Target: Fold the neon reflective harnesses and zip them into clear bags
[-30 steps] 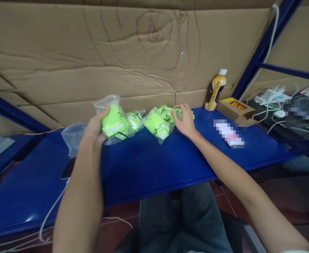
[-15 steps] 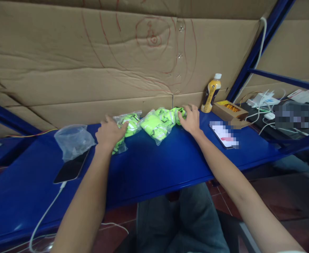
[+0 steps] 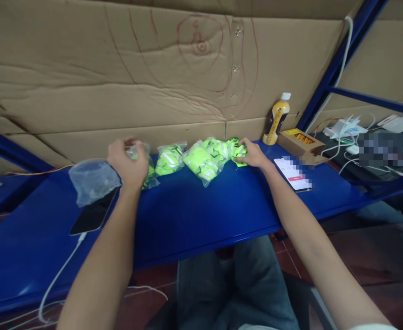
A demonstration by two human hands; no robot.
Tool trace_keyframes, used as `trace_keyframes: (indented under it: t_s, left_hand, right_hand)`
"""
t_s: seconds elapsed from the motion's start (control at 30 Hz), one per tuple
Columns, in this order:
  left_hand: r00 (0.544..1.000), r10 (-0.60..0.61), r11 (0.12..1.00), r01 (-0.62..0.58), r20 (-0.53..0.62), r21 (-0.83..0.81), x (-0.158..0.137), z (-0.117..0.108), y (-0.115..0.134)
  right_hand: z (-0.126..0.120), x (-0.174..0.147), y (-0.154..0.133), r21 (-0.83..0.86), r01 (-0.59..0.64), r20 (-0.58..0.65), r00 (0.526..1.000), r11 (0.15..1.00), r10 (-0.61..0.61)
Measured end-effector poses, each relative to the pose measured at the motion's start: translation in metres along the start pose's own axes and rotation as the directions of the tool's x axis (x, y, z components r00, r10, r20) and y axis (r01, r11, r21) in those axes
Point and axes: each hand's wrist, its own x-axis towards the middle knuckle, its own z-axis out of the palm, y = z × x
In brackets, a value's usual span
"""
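Several neon-yellow bundles of reflective fabric lie in a row at the back of the blue table (image 3: 194, 215). My left hand (image 3: 129, 160) is at the leftmost clear plastic bag (image 3: 151, 176), its thumb and curled fingers around the bag's upper part. Beside it lie a second bagged bundle (image 3: 169, 160) and a larger bagged one (image 3: 203, 164). At the row's right end, my right hand (image 3: 252, 153) has its fingers curled round a neon-yellow bundle with silver stripes (image 3: 234, 149). Its fingertips are partly hidden by the fabric.
An empty-looking clear bag (image 3: 93, 181) overlaps a dark phone (image 3: 91, 217) on a white cable at left. To the right are a yellow drink bottle (image 3: 277, 119), a small cardboard box (image 3: 299, 145) and a lit phone (image 3: 293, 174). Cardboard (image 3: 84, 59) walls the back.
My left hand has moved left and up, uncovering the second bag, and the leftmost bag has shifted left with it. My right hand has turned and lowered slightly at the right-end bundle.
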Motion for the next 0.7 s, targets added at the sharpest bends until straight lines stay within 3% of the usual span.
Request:
trace_keyframes:
  t_s: [0.07,0.1,0.17,0.23,0.27,0.3,0.37,0.47,0.53,0.63,0.7]
  left_hand:
    - [0.972,0.162,0.980,-0.138,-0.172,0.142,-0.004,0.007,0.008]
    - [0.958,0.226,0.962,-0.191,-0.176,0.196,-0.007,0.012,0.014]
    - [0.954,0.292,0.941,-0.274,-0.070,0.200,-0.015,0.023,0.028]
    - [0.942,0.333,0.928,-0.334,0.036,0.165,-0.021,0.035,0.044]
    - [0.935,0.347,0.925,-0.354,0.077,0.136,-0.023,0.041,0.052]
    - [0.928,0.357,0.925,-0.367,0.111,0.096,-0.023,0.046,0.061]
    - [0.920,0.365,0.929,-0.369,0.141,0.004,-0.018,0.055,0.082]
    - [0.912,0.397,0.915,-0.386,0.101,-0.116,0.006,0.062,0.120]
    - [0.885,0.459,0.887,-0.451,0.083,-0.098,0.025,0.064,0.144]
    - [0.821,0.538,0.840,-0.542,0.189,-0.033,0.044,0.064,0.172]
    - [0.808,0.533,0.846,-0.511,0.249,-0.152,0.049,0.062,0.180]
  right_hand:
    - [-0.007,0.003,0.003,0.027,-0.068,-0.092,0.993,0.997,0.070]
    - [-0.010,0.005,0.004,0.068,-0.123,-0.174,0.976,0.990,0.133]
    - [-0.018,0.008,0.005,0.239,-0.199,-0.369,0.887,0.950,0.279]
    - [-0.025,0.014,0.001,0.482,-0.134,-0.494,0.775,0.866,0.395]
    - [-0.029,0.018,-0.003,0.584,-0.060,-0.507,0.751,0.809,0.422]
    - [-0.034,0.022,-0.009,0.665,0.013,-0.494,0.757,0.747,0.427]
    - [-0.044,0.034,-0.027,0.760,0.104,-0.420,0.832,0.642,0.363]
    - [-0.063,0.055,-0.064,0.795,0.153,-0.297,0.942,0.588,0.157]
    - [-0.074,0.065,-0.090,0.812,0.155,-0.244,0.966,0.563,0.085]
    - [-0.085,0.071,-0.121,0.789,0.189,-0.208,0.978,0.584,-0.035]
    - [-0.088,0.069,-0.131,0.738,0.290,-0.309,0.948,0.610,-0.077]
